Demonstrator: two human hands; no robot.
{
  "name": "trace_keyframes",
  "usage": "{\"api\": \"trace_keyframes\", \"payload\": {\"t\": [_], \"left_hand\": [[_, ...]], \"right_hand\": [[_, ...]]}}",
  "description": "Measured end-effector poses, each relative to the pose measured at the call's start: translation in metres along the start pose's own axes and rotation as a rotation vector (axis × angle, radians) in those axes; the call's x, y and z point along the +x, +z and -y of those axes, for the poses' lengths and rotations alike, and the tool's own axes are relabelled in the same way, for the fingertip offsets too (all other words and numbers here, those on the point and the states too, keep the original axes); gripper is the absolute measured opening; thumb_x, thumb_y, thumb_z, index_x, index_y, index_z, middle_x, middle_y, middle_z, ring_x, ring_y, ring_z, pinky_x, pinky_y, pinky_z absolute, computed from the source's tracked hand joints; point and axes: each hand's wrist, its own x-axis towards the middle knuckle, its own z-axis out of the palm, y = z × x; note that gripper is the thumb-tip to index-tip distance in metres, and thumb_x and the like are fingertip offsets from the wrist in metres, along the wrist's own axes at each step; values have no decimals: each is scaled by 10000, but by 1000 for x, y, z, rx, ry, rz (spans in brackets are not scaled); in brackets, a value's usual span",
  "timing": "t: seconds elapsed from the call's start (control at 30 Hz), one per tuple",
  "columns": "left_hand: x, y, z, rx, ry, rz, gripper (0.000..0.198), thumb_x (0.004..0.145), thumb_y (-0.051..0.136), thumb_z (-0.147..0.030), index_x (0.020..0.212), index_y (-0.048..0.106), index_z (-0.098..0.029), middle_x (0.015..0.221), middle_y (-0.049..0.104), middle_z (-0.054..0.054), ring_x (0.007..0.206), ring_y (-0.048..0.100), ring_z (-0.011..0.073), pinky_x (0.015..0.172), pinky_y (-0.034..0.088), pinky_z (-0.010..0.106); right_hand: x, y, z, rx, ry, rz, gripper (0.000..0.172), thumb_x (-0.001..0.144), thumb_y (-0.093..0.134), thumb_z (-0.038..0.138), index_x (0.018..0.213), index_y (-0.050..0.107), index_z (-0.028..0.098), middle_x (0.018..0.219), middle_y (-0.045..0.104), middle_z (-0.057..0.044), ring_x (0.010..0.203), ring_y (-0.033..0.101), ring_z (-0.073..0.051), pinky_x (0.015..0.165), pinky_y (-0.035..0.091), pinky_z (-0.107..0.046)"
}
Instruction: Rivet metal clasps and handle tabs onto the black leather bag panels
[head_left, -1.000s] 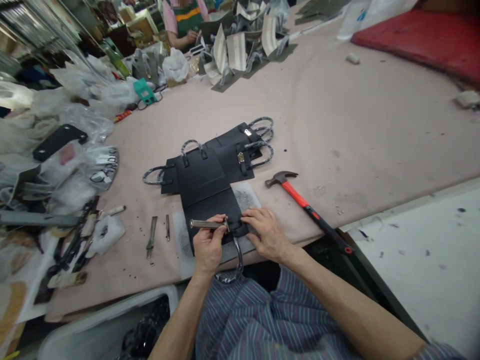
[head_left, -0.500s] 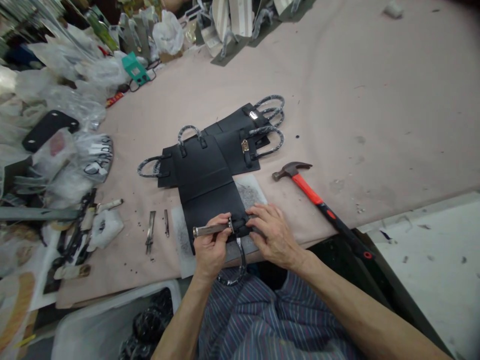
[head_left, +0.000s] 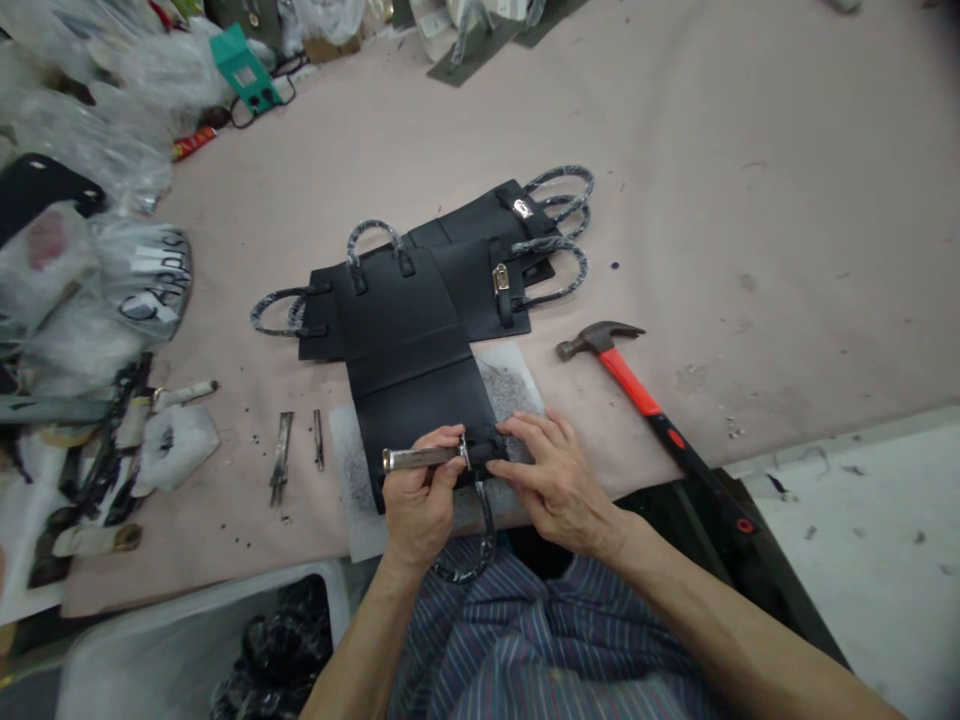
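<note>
My left hand point(head_left: 420, 495) is closed around a steel hand punch point(head_left: 420, 458), which lies nearly level and points right. Its wider end meets a black strap point(head_left: 486, 450) at the near edge of a black leather bag panel point(head_left: 420, 405). From the right, my right hand point(head_left: 559, 485) holds that strap between thumb and fingertips, the other fingers stretched forward. A plastic-wrapped handle point(head_left: 486, 530) hangs from the panel's near edge toward my lap. Beneath the panel lies a whitish board point(head_left: 517, 380). The contact between punch and strap is partly hidden by my fingers.
A claw hammer point(head_left: 637, 385) with a red and black handle lies right. More black bag panels point(head_left: 480, 280) overlap behind. Two small metal tools, a pronged one point(head_left: 281, 460) and a thin rod point(head_left: 319, 440), lie left. A plastic bin point(head_left: 150, 640) stands below the table's left edge.
The camera view has shifted, so the table items appear moved. My right thumb and fingertips have shifted slightly at the strap. My left hand keeps the punch in nearly the same place.
</note>
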Motion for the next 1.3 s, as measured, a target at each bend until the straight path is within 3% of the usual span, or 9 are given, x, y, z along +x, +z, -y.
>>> {"api": "trace_keyframes", "payload": {"t": [0.2, 0.6, 1.3], "left_hand": [[0, 0, 2, -24, -5, -11, 100, 903, 667, -229, 985, 716, -199, 1091, 766, 72, 1059, 722, 231, 1010, 579, 435], [-1, 0, 1, -99, -1, -14, 115, 905, 676, -212, 1011, 718, -200, 1113, 766, 66, 1052, 732, 225, 1005, 592, 429], [-4, 5, 3, 0, 192, 49, 200, 883, 686, -99, 1057, 702, -198, 1150, 763, 60, 1101, 726, 209, 985, 619, 418]], "right_hand": [[3, 1, 3, -61, 7, 32, 492, 814, 559, 123, 1228, 694, 353, 1437, 487, -70, 1385, 391, -336, 1168, 230, -636], [5, -2, 3, -59, -4, 65, 458, 842, 536, 117, 1214, 692, 333, 1422, 442, -91, 1397, 365, -336, 1169, 211, -649], [1, 2, -1, 24, -32, -44, 392, 867, 562, 114, 1177, 710, 303, 1405, 495, -104, 1397, 386, -333, 1176, 207, -646]]}}
